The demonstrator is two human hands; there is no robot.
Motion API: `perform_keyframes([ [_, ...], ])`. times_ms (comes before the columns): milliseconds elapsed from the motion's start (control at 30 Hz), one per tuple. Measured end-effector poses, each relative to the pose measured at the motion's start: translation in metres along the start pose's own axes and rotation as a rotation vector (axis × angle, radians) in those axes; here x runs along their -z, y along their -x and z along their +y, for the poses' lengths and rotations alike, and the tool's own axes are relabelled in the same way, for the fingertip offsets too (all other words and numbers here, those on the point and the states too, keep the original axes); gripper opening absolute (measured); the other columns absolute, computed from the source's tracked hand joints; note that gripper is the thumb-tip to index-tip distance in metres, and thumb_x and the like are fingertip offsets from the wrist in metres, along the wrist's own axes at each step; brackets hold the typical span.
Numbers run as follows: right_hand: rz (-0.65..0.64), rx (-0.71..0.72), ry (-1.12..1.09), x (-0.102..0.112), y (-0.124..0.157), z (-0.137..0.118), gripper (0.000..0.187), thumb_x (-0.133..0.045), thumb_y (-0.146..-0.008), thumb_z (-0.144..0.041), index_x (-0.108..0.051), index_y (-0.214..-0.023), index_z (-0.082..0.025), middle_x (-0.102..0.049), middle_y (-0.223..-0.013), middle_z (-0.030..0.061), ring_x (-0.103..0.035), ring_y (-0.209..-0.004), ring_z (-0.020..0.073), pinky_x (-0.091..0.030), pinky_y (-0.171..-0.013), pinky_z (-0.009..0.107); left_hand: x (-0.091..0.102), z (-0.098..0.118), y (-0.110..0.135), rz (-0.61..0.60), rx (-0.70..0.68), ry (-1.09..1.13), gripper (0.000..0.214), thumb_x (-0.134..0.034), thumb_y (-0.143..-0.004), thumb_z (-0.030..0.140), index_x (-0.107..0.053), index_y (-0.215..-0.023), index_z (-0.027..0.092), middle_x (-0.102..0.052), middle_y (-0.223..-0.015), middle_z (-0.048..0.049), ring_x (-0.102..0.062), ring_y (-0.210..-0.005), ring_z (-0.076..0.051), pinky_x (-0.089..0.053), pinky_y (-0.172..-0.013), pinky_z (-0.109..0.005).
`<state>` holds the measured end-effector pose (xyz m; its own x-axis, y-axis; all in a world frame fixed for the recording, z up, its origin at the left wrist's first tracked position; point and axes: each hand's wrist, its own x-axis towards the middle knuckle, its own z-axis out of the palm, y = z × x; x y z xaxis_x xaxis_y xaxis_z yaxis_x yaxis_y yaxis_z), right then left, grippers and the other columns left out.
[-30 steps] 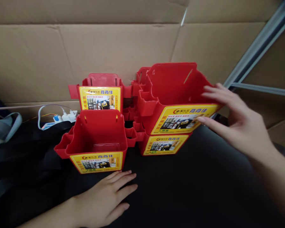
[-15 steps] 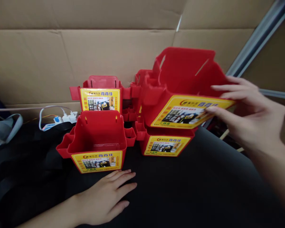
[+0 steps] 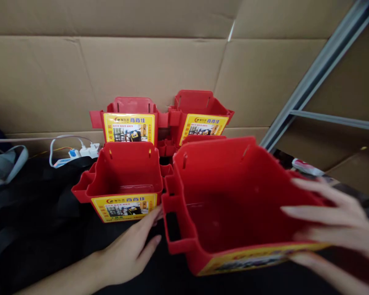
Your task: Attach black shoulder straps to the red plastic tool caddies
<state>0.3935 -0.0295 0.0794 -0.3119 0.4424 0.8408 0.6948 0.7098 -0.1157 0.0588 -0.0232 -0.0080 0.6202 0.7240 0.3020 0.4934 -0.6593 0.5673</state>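
Observation:
My right hand (image 3: 335, 223), somewhat blurred, grips a red plastic tool box (image 3: 221, 176) by its right side, thumb at the front and fingers over the rim. This box is tilted so that I look into its bare inside, and it largely covers another red box (image 3: 204, 139) behind it. My left hand (image 3: 132, 250) lies with thumb and fingers apart on the black surface. Its fingertips are at the lower right corner of the front left red tool box (image 3: 126, 168), partly hidden there. Yellow picture labels face me.
Two more red tool boxes, a left one (image 3: 129, 107) and a right one (image 3: 199, 102), stand at the back before a cardboard wall (image 3: 153, 61). A power strip (image 3: 80, 153) with plugs and black cloth (image 3: 33, 209) lie left. A metal frame (image 3: 320, 65) rises at right.
My right hand has brought its tool box down and toward me from above the right-hand boxes, tipping its opening my way. My left hand has shifted slightly left, its fingers closer to the front left box.

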Motion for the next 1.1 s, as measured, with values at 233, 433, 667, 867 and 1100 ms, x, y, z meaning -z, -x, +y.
perform_keyframes([
  [233, -0.196, 0.084, -0.085, -0.035, 0.025, -0.014, 0.018, -0.066, -0.074, -0.028, -0.057, -0.090, -0.026, -0.066, -0.097, 0.0050, -0.047, -0.115, 0.0300, -0.022, -0.105, 0.063, 0.000, 0.008, 0.001, 0.144, 0.086, 0.015, 0.021, -0.038, -0.086, 0.014, -0.053, -0.099, 0.019, -0.063, -0.092, -0.0071, -0.061, -0.085, -0.019, -0.053, -0.076, -0.031],
  [433, -0.226, 0.029, -0.090, -0.042, 0.027, -0.012, 0.016, -0.063, -0.077, -0.029, -0.054, -0.090, -0.026, -0.065, -0.101, 0.0044, -0.046, -0.116, 0.0275, -0.024, -0.104, 0.059, 0.002, 0.002, -0.002, 0.129, 0.113, -0.001, 0.013, -0.039, -0.085, 0.014, -0.049, -0.092, 0.019, -0.061, -0.085, -0.0049, -0.059, -0.074, -0.016, -0.050, -0.068, -0.030],
  [667, -0.207, 0.076, -0.096, -0.045, 0.029, -0.009, 0.020, -0.064, -0.075, -0.026, -0.054, -0.091, -0.025, -0.066, -0.098, 0.0047, -0.047, -0.116, 0.0278, -0.025, -0.104, 0.058, 0.012, 0.005, -0.006, 0.022, 0.116, -0.127, 0.021, -0.039, -0.081, 0.009, -0.056, -0.090, 0.018, -0.063, -0.089, -0.0045, -0.060, -0.079, -0.016, -0.049, -0.070, -0.028],
  [867, -0.028, 0.120, -0.144, -0.060, 0.034, -0.009, 0.018, -0.067, -0.071, -0.024, -0.053, -0.082, -0.021, -0.066, -0.093, 0.0067, -0.051, -0.111, 0.0297, -0.023, -0.103, 0.060, 0.025, -0.009, -0.014, 0.006, 0.139, -0.176, 0.020, -0.042, -0.073, 0.004, -0.056, -0.069, 0.017, -0.063, -0.070, 0.0007, -0.058, -0.063, -0.013, -0.044, -0.060, -0.023],
  [1100, -0.044, 0.175, -0.129, -0.065, 0.031, -0.026, 0.020, -0.068, -0.070, -0.023, -0.053, -0.083, -0.020, -0.066, -0.091, 0.0075, -0.051, -0.111, 0.0297, -0.022, -0.103, 0.060, 0.030, -0.014, -0.014, 0.024, 0.113, -0.150, 0.016, -0.045, -0.079, 0.014, -0.057, -0.070, 0.017, -0.066, -0.079, -0.0023, -0.061, -0.075, -0.016, -0.048, -0.068, -0.026],
])
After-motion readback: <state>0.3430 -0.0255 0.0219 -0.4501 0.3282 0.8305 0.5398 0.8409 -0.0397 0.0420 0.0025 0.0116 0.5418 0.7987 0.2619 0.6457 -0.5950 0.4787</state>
